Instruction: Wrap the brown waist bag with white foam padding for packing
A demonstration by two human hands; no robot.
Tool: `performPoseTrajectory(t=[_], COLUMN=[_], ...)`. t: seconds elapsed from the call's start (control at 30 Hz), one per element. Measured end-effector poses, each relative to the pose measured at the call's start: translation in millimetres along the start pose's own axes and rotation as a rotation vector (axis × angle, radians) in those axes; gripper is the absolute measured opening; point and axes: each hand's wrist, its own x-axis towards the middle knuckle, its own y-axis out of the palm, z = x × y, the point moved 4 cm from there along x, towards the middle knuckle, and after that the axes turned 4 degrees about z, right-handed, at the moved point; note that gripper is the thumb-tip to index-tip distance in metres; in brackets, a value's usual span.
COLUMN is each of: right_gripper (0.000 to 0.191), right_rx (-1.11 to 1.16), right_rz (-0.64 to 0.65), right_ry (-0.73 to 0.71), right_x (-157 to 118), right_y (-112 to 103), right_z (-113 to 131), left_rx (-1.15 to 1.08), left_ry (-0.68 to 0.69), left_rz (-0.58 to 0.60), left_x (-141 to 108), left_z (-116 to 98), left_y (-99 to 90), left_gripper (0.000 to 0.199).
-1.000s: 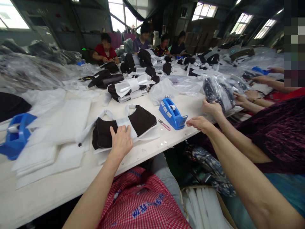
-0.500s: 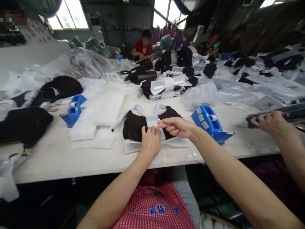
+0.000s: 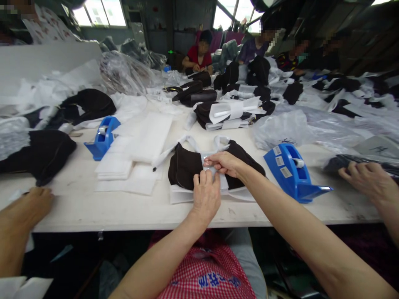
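Observation:
A dark brown bag (image 3: 186, 168) lies flat on the table before me, its handle wrapped in white material. Around its middle runs a white foam band (image 3: 223, 182), and white sheeting shows beneath its lower edge. My left hand (image 3: 207, 192) rests on the band's lower part, fingers apart and bent, pressing down. My right hand (image 3: 225, 163) is at the band's upper part, its fingers pinched together at a small shiny piece like clear tape (image 3: 206, 158).
Blue tape dispensers stand left (image 3: 104, 135) and right (image 3: 288, 170). White foam sheets (image 3: 146, 133) are stacked left of the bag. Wrapped bags (image 3: 226, 112) lie behind. Other people's hands are at the left (image 3: 35, 205) and right (image 3: 366, 178); several people sit beyond.
The view has shifted, moving the scene slightly. My right hand has come down onto the band. Another person's hand has appeared at the left edge.

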Motion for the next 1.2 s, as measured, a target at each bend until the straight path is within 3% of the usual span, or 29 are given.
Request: performPoseTrajectory(t=[0.3,0.4,0.53,0.6,0.77,1.03,1.2], right_gripper=[0.008,0.017,0.019,0.021,0.042,0.032,0.033], right_rx=[-0.173,-0.34,-0.734,-0.886,-1.043,-1.266,-1.321], right_rz=[0.034,-0.006,-0.15,-0.216,-0.36,-0.396,-0.449], right_ry=[-0.117,-0.288,-0.597,-0.646,-0.582,-0.303,-0.287], right_x=[9,10,10,11,20,37,48], right_y=[-1,-1,-1,-1,-4,-7,-4], right_z=[-9,-10,-5,-5,-3,14,15], left_rx=[0.023,0.034,0.037,0.033,0.016,-0.008,-0.013], left_ry=[0.043,0.048,0.044,0.044,0.039,0.04,0.041], left_rz=[0.006,-0.005,0.001,0.004,0.015,0.009,0.011], left_x=[2,2,2,2,3,4,7], left_z=[1,2,1,1,2,4,6], left_y=[0.3,-0.6,0.4,0.7,-0.2,0.6,0.3], left_gripper=[0.045,0.047,0.042,0.04,0.044,0.044,0.045])
